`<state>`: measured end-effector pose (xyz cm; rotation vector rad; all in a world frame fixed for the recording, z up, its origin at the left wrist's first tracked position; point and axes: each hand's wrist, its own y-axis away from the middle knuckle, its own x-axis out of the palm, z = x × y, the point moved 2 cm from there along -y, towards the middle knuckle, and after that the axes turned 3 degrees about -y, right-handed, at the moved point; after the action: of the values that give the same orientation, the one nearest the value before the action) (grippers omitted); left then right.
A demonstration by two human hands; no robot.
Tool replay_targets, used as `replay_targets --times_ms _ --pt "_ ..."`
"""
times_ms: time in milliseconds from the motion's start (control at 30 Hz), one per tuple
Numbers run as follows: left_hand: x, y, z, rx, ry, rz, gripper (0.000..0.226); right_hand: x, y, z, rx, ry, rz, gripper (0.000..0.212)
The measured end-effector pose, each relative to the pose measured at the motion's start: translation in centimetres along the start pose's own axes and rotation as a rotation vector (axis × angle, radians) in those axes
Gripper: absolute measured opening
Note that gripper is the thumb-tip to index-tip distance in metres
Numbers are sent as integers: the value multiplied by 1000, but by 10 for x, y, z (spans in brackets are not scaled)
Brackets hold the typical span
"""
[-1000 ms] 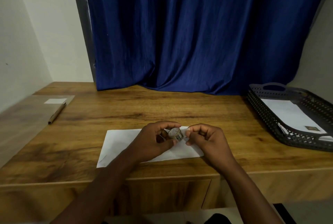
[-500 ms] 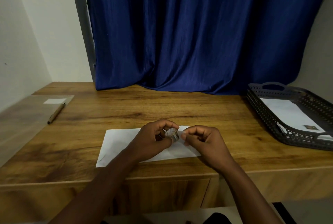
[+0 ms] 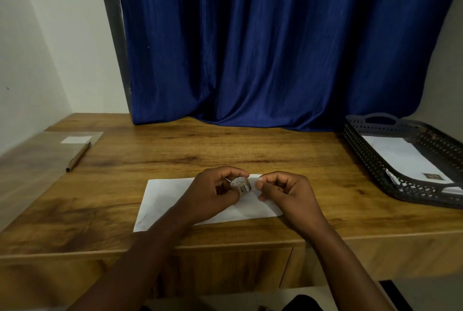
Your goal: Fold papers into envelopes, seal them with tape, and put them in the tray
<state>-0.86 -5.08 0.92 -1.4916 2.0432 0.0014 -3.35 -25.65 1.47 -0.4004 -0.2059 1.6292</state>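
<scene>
Wooden desk (image 3: 225, 150) carries a white envelope (image 3: 170, 200); above it, left hand (image 3: 213, 193) grips tape roll (image 3: 241, 185), right hand (image 3: 288, 193) pinches its end.

The scene is dim and evenly lit, with no hard shadows. The wall (image 3: 37, 47) at 10 o'clock is the brightest area, pale and flat. The curtain (image 3: 275, 42) at 12 o'clock reads deep and dark in its folds, losing detail. The table (image 3: 200, 150) carries a soft sheen toward 9 o'clock, where the grain washes out grey. The envelope (image 3: 165, 198) glows mildly white. Wide-angle distortion bends the table edges outward at 3 and 9 o'clock. Fine detail is soft throughout, slightly smeared.
</scene>
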Motion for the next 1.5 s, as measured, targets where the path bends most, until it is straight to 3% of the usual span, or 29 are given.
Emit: replay_targets --times_ms 367,467,667,1000,1067,1167,1233,1367,1500 --pt "-2 -2 3 -12 25 -42 34 -6 -4 -2 93 -168 -203 6" --pt "-3 -2 -1 12 46 -108 28 -5 -4 -3 86 -121 -217 6" --pt "-11 -5 -3 -7 72 -257 39 -4 -3 -6 72 140 -165 10" --pt "-59 -30 31 -201 -590 -303 14 -3 -2 -5 96 223 -180 12" --pt "-58 -30 41 -207 -704 -313 22 -3 -3 -5 96 245 -182 13" --pt "-53 -30 45 -198 -807 -377 52 -2 -2 -4 87 261 -174 14" --pt "-51 -27 35 -78 -835 -413 58 -1 -2 -5 85 283 -167 15" --pt "-39 -16 7 262 -858 -217 42 0 -1 -3 51 342 -147 16" --pt "-22 -17 15 280 -753 66 39 5 -5 3 -49 598 -104 14"
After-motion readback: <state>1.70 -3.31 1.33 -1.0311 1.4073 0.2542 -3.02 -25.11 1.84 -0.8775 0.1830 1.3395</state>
